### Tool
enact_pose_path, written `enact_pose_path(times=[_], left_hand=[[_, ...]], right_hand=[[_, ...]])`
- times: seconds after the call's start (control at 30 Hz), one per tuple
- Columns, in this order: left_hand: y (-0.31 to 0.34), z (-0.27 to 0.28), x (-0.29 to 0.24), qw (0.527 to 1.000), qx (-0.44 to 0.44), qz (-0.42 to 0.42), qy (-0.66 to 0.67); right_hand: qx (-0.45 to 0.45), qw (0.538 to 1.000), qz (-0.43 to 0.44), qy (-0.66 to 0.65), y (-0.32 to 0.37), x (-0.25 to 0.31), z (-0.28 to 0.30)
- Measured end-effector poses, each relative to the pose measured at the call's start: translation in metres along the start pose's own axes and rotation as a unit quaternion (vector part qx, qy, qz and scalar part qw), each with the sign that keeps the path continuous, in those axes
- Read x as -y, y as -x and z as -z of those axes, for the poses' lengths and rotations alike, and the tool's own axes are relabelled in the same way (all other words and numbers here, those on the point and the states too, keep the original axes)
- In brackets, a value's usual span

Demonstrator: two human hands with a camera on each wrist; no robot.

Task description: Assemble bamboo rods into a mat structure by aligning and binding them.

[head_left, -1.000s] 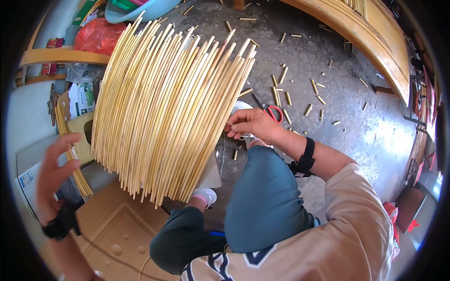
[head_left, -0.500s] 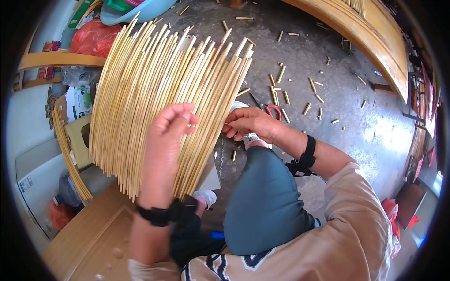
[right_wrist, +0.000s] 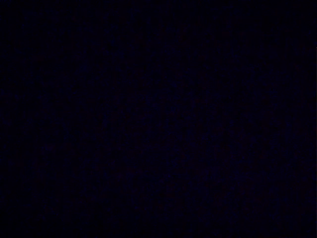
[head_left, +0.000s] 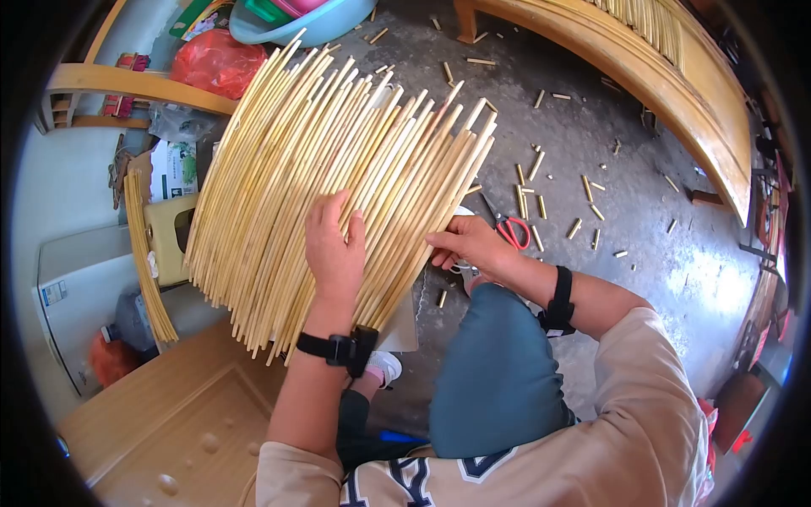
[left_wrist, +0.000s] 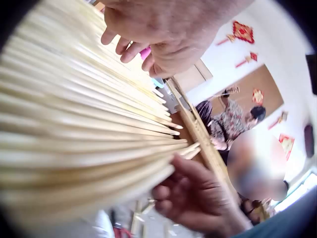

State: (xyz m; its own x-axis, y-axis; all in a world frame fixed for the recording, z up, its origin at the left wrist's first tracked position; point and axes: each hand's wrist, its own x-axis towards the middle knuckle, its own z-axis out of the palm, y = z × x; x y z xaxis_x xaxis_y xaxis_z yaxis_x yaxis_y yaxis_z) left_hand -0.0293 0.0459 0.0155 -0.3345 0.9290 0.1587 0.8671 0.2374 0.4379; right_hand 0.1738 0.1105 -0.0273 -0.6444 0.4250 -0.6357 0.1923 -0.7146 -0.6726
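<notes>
A wide row of long pale sticks (head_left: 338, 177) lies side by side across the head view, with uneven ends. Over its middle my left hand (head_left: 335, 253) rests, fingers spread and slightly bent, holding nothing. My right hand (head_left: 473, 247) is at the row's right edge, thumb and forefinger on the outermost stick, the other fingers curled. In the left wrist view my left hand (left_wrist: 163, 34) is above the sticks (left_wrist: 84, 119), and my right hand (left_wrist: 198, 196) is at the edge below. A thin twisted strand (head_left: 421, 296) hangs under the right hand. The right wrist view is black.
Red-handled scissors (head_left: 513, 231) and short cut pieces (head_left: 542, 207) lie on the grey floor (head_left: 667, 270). A wooden frame (head_left: 625, 68) stands at the upper right, a blue basin (head_left: 312, 25) at the top. Another stick bundle (head_left: 145, 262) leans at the left. People (left_wrist: 230, 124) sit beyond.
My left hand has come from the far left onto the middle of the sticks. The right hand has stayed at the right edge, its thumb now against the outermost stick. The head view has shifted.
</notes>
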Motion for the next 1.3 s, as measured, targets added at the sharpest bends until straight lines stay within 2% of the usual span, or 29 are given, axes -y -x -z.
enact_pose_path(times=[0.03,0.07,0.1,0.17,0.23,0.3,0.5,0.63,0.7,0.77,0.93,1.03,1.17,1.3], left_hand=[[0.002,-0.007,0.002,0.995,0.0,-0.055,-0.087],[0.003,-0.006,0.007,0.996,0.071,-0.009,-0.053],[0.009,-0.012,0.006,0.996,0.073,-0.006,-0.049],[0.02,-0.023,-0.001,0.982,0.086,-0.019,-0.165],[0.026,-0.03,-0.001,0.981,0.111,-0.004,-0.157],[0.027,-0.031,0.002,0.98,0.081,-0.02,-0.183],[0.027,-0.034,0.003,0.979,0.071,-0.018,-0.189],[0.028,-0.036,0.005,0.981,0.061,-0.024,-0.184],[0.028,-0.036,0.005,0.98,0.062,-0.023,-0.188],[0.027,-0.034,0.004,0.98,0.063,-0.022,-0.186],[0.028,-0.033,0.004,0.981,0.067,-0.022,-0.178],[0.028,-0.032,0.004,0.981,0.068,-0.024,-0.178],[0.027,-0.03,0.001,0.981,0.078,-0.019,-0.178],[0.027,-0.032,0.003,0.98,0.074,-0.024,-0.183]], right_hand=[[-0.003,1.0,-0.006,-0.003,0.001,-0.002,0.001],[-0.011,1.0,0.0,-0.002,-0.001,-0.003,-0.001],[-0.014,1.0,-0.004,-0.001,0.0,-0.003,-0.001],[-0.008,1.0,-0.019,-0.011,0.0,-0.002,-0.001],[-0.012,1.0,-0.022,-0.014,0.004,-0.001,0.0],[-0.007,1.0,-0.021,-0.019,0.006,-0.001,-0.002],[-0.017,1.0,-0.017,-0.008,0.013,0.001,0.001],[0.015,0.999,-0.013,-0.039,0.015,0.008,0.006],[-0.008,0.992,0.0,-0.128,0.015,0.013,0.005],[0.002,0.994,0.003,-0.108,0.01,0.01,0.005],[-0.047,0.997,0.052,-0.024,0.002,0.011,-0.01],[-0.075,0.993,0.083,-0.035,0.005,0.01,-0.011],[-0.088,0.994,0.052,-0.038,0.012,0.009,-0.007],[-0.069,0.993,0.058,-0.078,0.005,0.006,-0.007]])
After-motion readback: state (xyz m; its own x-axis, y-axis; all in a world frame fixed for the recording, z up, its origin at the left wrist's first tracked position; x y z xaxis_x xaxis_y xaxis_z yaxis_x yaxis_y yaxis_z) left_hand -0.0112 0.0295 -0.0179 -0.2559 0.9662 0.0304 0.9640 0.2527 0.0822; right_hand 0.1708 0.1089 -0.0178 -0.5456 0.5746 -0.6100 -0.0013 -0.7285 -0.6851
